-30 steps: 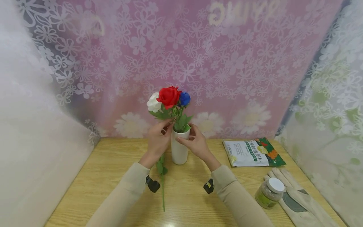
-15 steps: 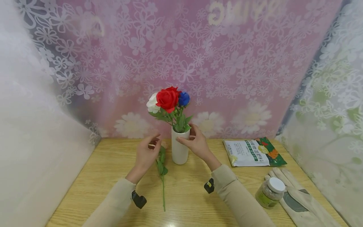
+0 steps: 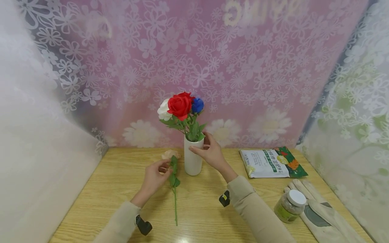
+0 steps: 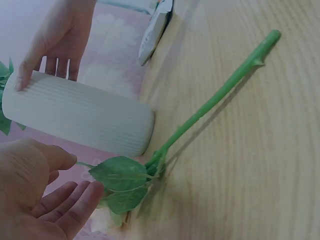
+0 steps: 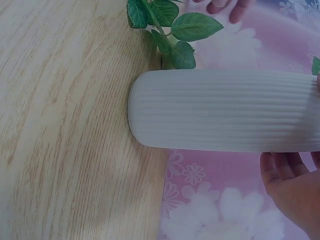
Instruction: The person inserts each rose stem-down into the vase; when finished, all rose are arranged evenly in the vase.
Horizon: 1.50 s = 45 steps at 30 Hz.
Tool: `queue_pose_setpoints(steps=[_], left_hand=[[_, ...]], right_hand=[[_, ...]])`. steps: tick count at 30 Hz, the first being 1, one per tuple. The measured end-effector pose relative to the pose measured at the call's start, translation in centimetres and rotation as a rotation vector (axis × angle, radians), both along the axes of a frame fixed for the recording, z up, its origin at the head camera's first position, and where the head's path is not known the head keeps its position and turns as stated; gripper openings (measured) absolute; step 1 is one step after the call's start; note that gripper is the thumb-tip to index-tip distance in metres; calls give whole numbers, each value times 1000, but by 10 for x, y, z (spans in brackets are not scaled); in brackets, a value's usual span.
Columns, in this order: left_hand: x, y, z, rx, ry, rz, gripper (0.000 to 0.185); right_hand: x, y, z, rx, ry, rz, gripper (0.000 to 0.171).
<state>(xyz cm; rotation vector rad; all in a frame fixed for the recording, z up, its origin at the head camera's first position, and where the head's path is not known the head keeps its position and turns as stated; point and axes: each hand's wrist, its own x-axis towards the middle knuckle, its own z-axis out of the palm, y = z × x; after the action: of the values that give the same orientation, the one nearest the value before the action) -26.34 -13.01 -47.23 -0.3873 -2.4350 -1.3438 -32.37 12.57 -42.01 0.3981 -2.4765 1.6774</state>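
A white ribbed vase [image 3: 192, 162] stands upright on the table, holding red [image 3: 180, 106], white [image 3: 163, 110] and blue [image 3: 197, 105] flowers with green leaves. My right hand [image 3: 213, 154] grips the vase near its rim, thumb in front and fingers behind. Left of the vase, a pale peach rose [image 3: 171, 154] lies on the table, its green stem [image 4: 210, 104] pointing towards me. My left hand [image 3: 154, 178] is beside its leaves [image 4: 119, 175], fingers loosely bent and thumb apart from them. In the left wrist view nothing is held between those fingers.
To the right lie a white and green printed packet [image 3: 270, 163] and pale work gloves [image 3: 322, 212]. A white-lidded jar [image 3: 289, 206] stands by the gloves. A pink floral curtain [image 3: 243, 67] hangs along the table's back edge, with pale sheets at both sides.
My left hand has come away from the flowers in the vase, moving down and left to the lying rose. The front red rose has tipped slightly forward. My right hand stays on the vase.
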Motion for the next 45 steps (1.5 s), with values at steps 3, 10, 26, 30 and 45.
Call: queue_pose_setpoints(steps=[3, 10, 26, 30, 45], left_hand=[[3, 1, -4, 1, -3, 2, 32], [8, 6, -10, -75, -58, -56, 25], [2, 9, -27, -225, -149, -32, 44], [0, 9, -30, -226, -167, -19, 38], [0, -3, -35, -85, -229, 89, 20]], right_hand=[[0, 1, -1, 1, -4, -6, 95], [3, 0, 1, -7, 0, -11, 93], [1, 0, 2, -18, -16, 3, 97], [1, -1, 1, -15, -23, 9, 99], [2, 0, 3, -4, -23, -5, 99]])
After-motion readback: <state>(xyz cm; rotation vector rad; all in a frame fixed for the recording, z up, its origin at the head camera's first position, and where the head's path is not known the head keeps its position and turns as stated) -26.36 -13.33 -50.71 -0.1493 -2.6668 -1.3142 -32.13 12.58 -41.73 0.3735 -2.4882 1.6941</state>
